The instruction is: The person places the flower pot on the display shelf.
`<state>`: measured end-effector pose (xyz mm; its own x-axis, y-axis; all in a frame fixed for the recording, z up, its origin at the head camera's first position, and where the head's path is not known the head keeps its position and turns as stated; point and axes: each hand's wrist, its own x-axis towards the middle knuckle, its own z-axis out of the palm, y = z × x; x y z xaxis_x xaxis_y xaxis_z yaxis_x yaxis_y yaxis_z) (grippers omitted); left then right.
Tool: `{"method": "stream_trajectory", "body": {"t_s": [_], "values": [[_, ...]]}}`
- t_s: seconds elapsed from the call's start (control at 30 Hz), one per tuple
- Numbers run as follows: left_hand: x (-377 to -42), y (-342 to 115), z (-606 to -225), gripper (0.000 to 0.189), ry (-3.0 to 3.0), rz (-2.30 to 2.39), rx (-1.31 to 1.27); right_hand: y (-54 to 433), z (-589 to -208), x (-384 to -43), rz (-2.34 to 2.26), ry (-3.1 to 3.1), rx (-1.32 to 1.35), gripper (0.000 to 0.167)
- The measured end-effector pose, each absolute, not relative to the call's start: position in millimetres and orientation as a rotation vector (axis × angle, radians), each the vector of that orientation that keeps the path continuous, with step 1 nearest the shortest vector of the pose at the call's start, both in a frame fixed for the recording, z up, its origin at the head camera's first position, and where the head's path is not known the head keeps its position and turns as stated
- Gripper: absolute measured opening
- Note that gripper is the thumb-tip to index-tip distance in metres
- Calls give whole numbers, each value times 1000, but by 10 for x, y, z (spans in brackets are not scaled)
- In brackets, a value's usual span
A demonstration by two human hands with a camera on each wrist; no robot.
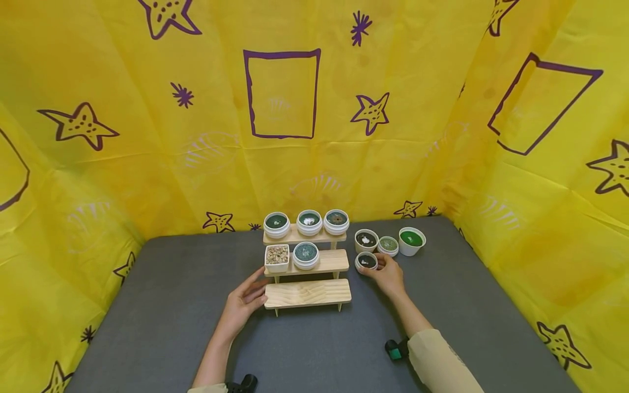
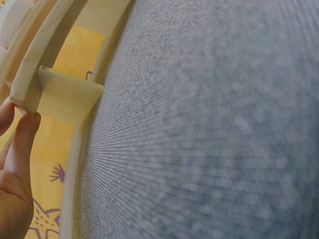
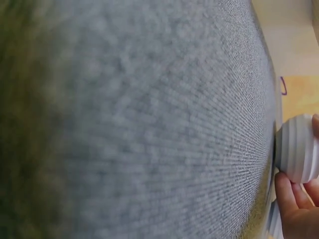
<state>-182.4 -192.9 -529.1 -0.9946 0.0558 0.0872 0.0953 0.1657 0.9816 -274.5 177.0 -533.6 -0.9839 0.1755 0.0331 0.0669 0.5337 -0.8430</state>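
A three-tier wooden stand [image 1: 307, 293] holds several small white pots on its upper two steps. My left hand [image 1: 242, 305] is at the stand's left end, its fairly straight fingers touching it; in the left wrist view the fingertips [image 2: 26, 130] meet the end of a wooden board [image 2: 25, 84]. To the right of the stand, my right hand [image 1: 390, 276] grips a small round white pot [image 1: 366, 261] with dark contents, thumb and fingers at its sides. The right wrist view shows the pot's ribbed side [image 3: 295, 149]; its base appears at or close to the table.
Behind my right hand stand a pot with dark contents [image 1: 366, 240], a pale green one [image 1: 388, 245] and a bright green one [image 1: 411, 239]. A square pot of beige bits [image 1: 277, 255] sits on the middle step. Yellow cloth walls [image 1: 314, 169] enclose the grey table [image 1: 191, 273].
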Motion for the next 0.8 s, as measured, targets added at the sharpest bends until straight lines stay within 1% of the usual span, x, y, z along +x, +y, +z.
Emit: {"method": "stream_trajectory", "body": {"t_s": [0.33,0.57,0.8], "values": [[-1829,-1924,-5283,68,-2372,-1986,-165,1805,-5266,-2712,1463,-2638,-232,64],[-1824,-1925,-5283,68,-2378,-2001,-145,1817,-5134,-2663,1503,-2605,-223,66],[-1823,-1926,-5280,68,-2375,-1992,-147,1826,-4973,-2617,1538,-2573,-194,64]]}}
